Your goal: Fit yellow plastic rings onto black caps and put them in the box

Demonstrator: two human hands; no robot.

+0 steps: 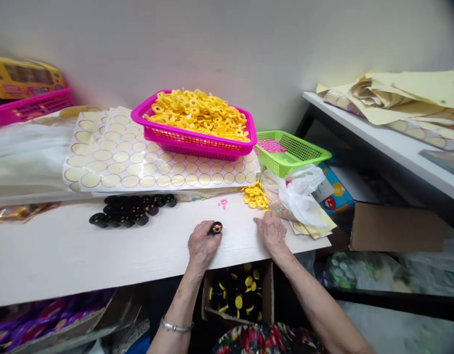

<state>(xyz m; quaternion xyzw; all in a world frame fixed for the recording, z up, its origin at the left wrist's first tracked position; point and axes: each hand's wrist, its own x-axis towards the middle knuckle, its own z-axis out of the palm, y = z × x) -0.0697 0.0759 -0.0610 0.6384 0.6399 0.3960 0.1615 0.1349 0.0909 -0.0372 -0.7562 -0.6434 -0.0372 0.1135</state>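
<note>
My left hand (201,243) rests on the white table (65,250), fingers closed around a small black wheel (215,227) with a pink dot in its hub. My right hand (271,230) lies on the table to the right, fingers curled down next to a little heap of yellow rings (255,195); what it holds, if anything, is hidden. A few tiny pink bits (223,202) lie between the hands and the sticker sheets. A cluster of black wheels (133,210) sits to the left.
A pink basket (197,140) full of yellow rings stands on round-sticker sheets (112,162). A green basket (291,152) holds pink bits. A plastic bag (302,194) lies at the table's right end. Below, a cardboard box (236,295) holds black-and-yellow wheels. A shelf (378,137) carries paper.
</note>
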